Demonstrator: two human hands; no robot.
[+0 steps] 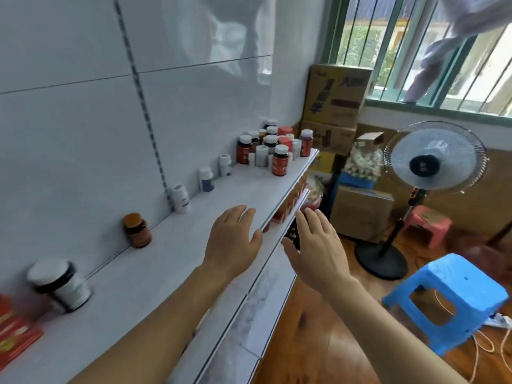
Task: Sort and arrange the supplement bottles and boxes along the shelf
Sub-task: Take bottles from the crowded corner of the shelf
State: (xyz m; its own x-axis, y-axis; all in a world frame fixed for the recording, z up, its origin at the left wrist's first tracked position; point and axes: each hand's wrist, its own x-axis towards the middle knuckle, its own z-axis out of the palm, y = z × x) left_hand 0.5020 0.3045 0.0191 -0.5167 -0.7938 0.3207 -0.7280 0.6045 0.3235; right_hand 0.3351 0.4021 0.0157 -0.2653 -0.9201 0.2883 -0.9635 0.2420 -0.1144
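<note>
Both my grips empty, left hand (231,239) and right hand (315,248) spread flat; bottles (273,151) on shelf (171,261) look light, rigid, slick, so I'd take one round its body

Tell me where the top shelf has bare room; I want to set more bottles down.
The shelf is bare along its front, from the left hand toward the far cluster of bottles. Gaps also separate the single bottles along the back wall, such as the amber bottle. The far end is crowded.

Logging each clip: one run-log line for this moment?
left hand: open, over shelf | right hand: open, past shelf edge | bottles: clustered far end | nothing held
</note>
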